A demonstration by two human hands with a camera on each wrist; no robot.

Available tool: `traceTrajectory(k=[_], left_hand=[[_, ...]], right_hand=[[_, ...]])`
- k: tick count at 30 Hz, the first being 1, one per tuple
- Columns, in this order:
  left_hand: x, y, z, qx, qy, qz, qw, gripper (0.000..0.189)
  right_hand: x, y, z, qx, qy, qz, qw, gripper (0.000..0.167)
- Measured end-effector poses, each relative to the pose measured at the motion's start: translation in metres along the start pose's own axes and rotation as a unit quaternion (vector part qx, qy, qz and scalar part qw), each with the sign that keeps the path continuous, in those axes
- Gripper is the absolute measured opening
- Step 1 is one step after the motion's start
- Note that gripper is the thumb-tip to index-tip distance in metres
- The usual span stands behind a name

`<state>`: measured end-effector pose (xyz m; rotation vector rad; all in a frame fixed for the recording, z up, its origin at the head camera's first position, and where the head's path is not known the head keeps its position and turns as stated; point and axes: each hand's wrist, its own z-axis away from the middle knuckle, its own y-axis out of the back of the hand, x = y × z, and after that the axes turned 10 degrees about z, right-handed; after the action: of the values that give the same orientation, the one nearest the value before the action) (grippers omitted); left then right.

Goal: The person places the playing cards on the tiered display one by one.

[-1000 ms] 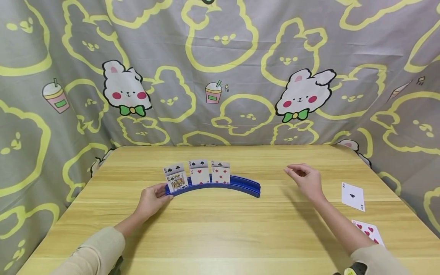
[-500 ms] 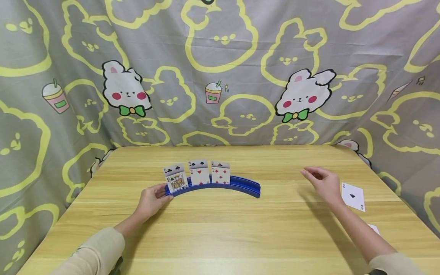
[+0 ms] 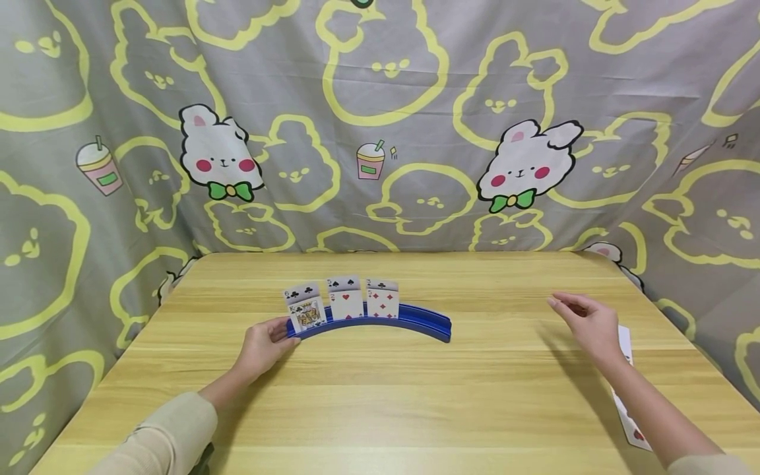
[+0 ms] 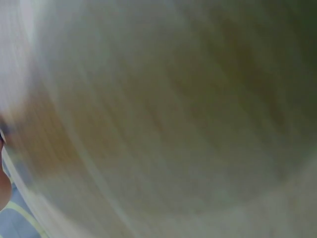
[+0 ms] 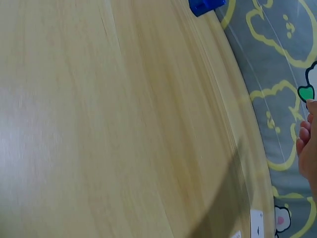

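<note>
A curved blue card holder [image 3: 424, 316] stands on the table with three pairs of playing cards upright in its slot. The king of clubs [image 3: 307, 316] is at the left, before a six of clubs. The two of hearts [image 3: 346, 305] fronts a five of spades, and the five of diamonds [image 3: 382, 303] fronts a three of clubs. My left hand [image 3: 264, 344] grips the holder's left end, thumb in front. Out to the right, my right hand [image 3: 590, 330] is above the table, fingers loosely curled, holding nothing. Beneath it lies an ace [image 3: 624, 340], partly hidden.
A hearts card [image 3: 638, 435] lies nearer me, mostly covered by the right forearm. The wooden table [image 3: 380, 409] ends at a patterned grey curtain [image 3: 380, 191] behind and at both sides. The left wrist view is mostly blurred tabletop.
My right hand has moved right, away from the holder, and now covers part of the ace and hearts card. The left hand and the holder have stayed in place.
</note>
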<state>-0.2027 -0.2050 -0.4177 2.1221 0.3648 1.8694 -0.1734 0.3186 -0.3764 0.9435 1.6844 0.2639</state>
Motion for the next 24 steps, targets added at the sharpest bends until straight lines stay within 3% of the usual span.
traceTrajectory(k=[4, 9, 12, 17, 20, 24], left_hand=[[0.000, -0.001, 0.000, -0.001, 0.002, 0.000, 1.0000, 0.040], [0.000, -0.001, 0.000, 0.000, 0.005, -0.005, 1.0000, 0.041], [-0.001, -0.001, 0.000, 0.001, 0.006, -0.006, 1.0000, 0.041], [-0.002, -0.001, 0.000, 0.000, 0.003, -0.004, 1.0000, 0.041], [-0.002, -0.001, -0.001, 0.000, 0.003, -0.005, 1.0000, 0.041], [-0.004, -0.001, -0.001, -0.002, 0.006, -0.012, 0.9999, 0.041]], right_hand=[[0.017, 0.005, -0.003, 0.008, -0.007, -0.003, 0.9999, 0.014], [0.070, 0.003, -0.014, 0.023, -0.011, 0.006, 0.9997, 0.026], [0.090, 0.005, -0.017, 0.032, -0.013, 0.007, 0.9994, 0.028], [0.072, 0.021, -0.009, 0.032, -0.023, 0.007, 0.9992, 0.007], [0.054, 0.031, -0.004, 0.027, -0.044, -0.002, 0.9986, 0.018], [0.049, 0.039, -0.002, 0.021, -0.081, -0.021, 0.9963, 0.026]])
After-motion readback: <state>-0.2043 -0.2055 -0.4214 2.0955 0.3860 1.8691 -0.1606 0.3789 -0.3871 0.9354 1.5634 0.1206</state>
